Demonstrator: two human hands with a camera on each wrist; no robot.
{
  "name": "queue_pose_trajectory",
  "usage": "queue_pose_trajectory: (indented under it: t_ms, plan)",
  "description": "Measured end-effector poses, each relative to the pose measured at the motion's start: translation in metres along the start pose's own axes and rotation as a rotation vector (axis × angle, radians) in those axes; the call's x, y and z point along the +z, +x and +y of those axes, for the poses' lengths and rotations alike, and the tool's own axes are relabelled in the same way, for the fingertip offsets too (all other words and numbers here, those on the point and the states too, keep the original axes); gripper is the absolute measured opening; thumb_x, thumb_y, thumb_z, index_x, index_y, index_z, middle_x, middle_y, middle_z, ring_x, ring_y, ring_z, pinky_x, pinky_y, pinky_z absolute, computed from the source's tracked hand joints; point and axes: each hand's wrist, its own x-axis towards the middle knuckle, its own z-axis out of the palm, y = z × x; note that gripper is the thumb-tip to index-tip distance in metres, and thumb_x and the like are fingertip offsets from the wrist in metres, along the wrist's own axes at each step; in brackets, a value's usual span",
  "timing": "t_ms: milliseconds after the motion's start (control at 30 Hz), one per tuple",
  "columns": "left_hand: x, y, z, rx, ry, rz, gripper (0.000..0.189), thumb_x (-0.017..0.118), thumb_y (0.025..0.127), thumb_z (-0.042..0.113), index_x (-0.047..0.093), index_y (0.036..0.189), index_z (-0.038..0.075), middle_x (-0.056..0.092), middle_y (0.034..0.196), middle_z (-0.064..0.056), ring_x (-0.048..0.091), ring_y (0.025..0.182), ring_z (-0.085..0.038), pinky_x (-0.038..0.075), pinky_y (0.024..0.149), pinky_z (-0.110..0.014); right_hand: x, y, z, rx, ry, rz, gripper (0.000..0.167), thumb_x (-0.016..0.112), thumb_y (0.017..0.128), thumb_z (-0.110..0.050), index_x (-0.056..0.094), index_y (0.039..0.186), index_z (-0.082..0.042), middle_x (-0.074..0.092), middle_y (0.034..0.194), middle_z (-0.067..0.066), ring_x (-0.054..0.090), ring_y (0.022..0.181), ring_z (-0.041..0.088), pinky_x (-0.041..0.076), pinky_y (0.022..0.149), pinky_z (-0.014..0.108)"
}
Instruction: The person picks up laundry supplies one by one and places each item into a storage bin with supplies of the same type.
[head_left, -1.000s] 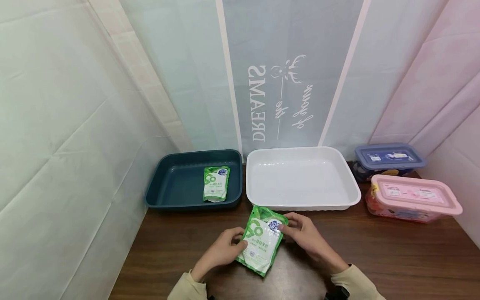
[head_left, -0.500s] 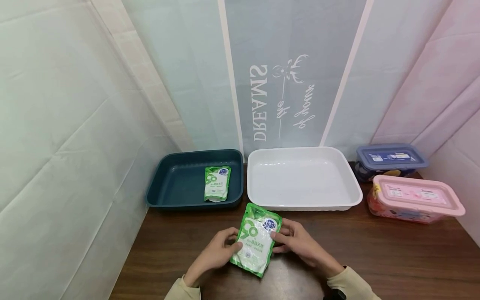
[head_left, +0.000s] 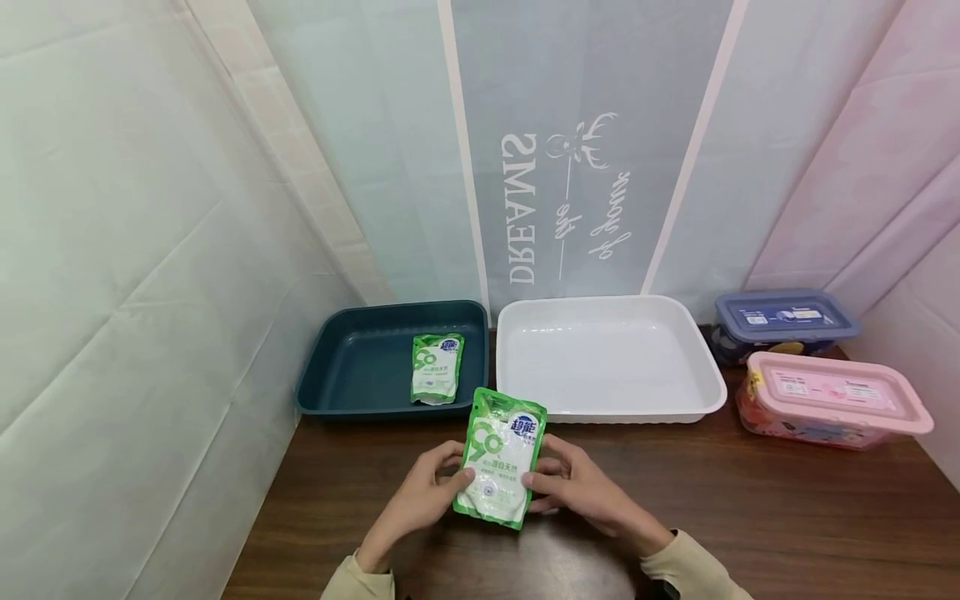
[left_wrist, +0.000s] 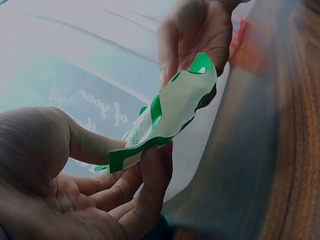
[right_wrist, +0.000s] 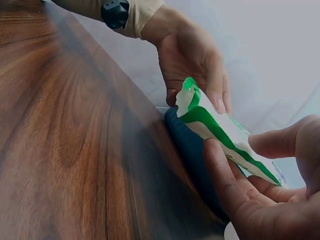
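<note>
A green and white refill pouch (head_left: 498, 458) with a blue logo is held up between both hands in front of the trays, its printed face toward the head camera. My left hand (head_left: 426, 492) pinches its left edge, thumb on the front and fingers behind. On the opposite edge my right hand (head_left: 581, 487) grips it the same way. In the left wrist view the pouch (left_wrist: 175, 107) shows its folded bottom edge, with the left thumb and fingers on either side. The right wrist view shows the pouch (right_wrist: 220, 130) between the right thumb and fingers. A matching pouch (head_left: 437, 369) lies in the dark teal tray (head_left: 352, 358).
A white tray (head_left: 600, 358) stands right of the teal one at the back of the wooden table (head_left: 750, 508). Further right are a box with a blue lid (head_left: 783, 321) and one with a pink lid (head_left: 836, 396). Fabric curtains (head_left: 390, 150) enclose the back and sides.
Both hands have carried the pouch a little left and up, turning it more upright toward the head camera. The right hand has slid lower along its edge. The trays and boxes stay put.
</note>
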Motion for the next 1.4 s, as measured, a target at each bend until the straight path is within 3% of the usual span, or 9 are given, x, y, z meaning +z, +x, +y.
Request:
queue_pose_trajectory:
  t_ms: [133,367,633,933,1200,1400]
  plan:
    - [-0.005,-0.001,0.002,0.008,-0.021,0.031,0.035,0.058,0.11,0.008,0.059,0.141,-0.008,0.068,0.133,-0.025,0.067,0.123,-0.034,0.061,0.083,-0.028,0.003,0.003,-0.002,-0.02,-0.003,-0.016,0.065,0.069,0.104,-0.008,0.035,0.158,0.003,0.071,0.123,0.029,0.076,0.104,0.037,0.061,0.091,0.061]
    - [-0.013,-0.002,0.003,0.036,-0.042,0.056,0.036,0.059,0.11,0.012,0.059,0.141,-0.007,0.068,0.132,-0.028,0.071,0.104,-0.017,0.059,0.075,-0.025,0.011,0.009,-0.009,-0.05,-0.02,0.021,0.059,0.07,0.102,-0.006,0.041,0.152,0.006,0.07,0.119,0.024,0.075,0.105,0.029,0.064,0.092,0.048]
    - [-0.022,-0.006,0.01,0.069,-0.049,0.09,0.041,0.059,0.111,0.018,0.057,0.144,-0.007,0.067,0.134,-0.029,0.073,0.107,-0.012,0.062,0.08,-0.027,0.019,0.018,-0.018,-0.1,-0.067,0.07,0.059,0.071,0.102,-0.006,0.043,0.152,0.008,0.07,0.123,0.028,0.076,0.102,0.024,0.065,0.09,0.048]
    - [-0.035,-0.01,0.016,0.002,-0.055,0.14,0.046,0.061,0.111,0.021,0.055,0.15,-0.003,0.065,0.14,-0.027,0.076,0.106,-0.023,0.061,0.083,-0.027,0.023,0.032,-0.034,-0.126,-0.114,0.076,0.054,0.068,0.104,-0.007,0.046,0.152,0.005,0.07,0.124,0.027,0.076,0.102,0.021,0.064,0.091,0.053]
    - [-0.048,-0.014,0.02,-0.042,-0.092,0.216,0.045,0.06,0.11,0.014,0.053,0.151,-0.004,0.066,0.137,-0.027,0.076,0.097,-0.019,0.061,0.079,-0.032,0.031,0.05,-0.048,-0.139,-0.115,0.087,0.051,0.068,0.104,-0.007,0.047,0.15,0.003,0.071,0.123,0.026,0.075,0.1,0.019,0.062,0.093,0.059]
    - [-0.059,-0.012,0.02,-0.051,-0.158,0.256,0.044,0.057,0.11,0.01,0.051,0.153,-0.002,0.064,0.14,-0.028,0.077,0.098,-0.021,0.063,0.079,-0.033,0.038,0.064,-0.055,-0.146,-0.13,0.08,0.047,0.067,0.104,-0.007,0.049,0.147,0.002,0.07,0.125,0.025,0.075,0.104,0.023,0.061,0.095,0.059]
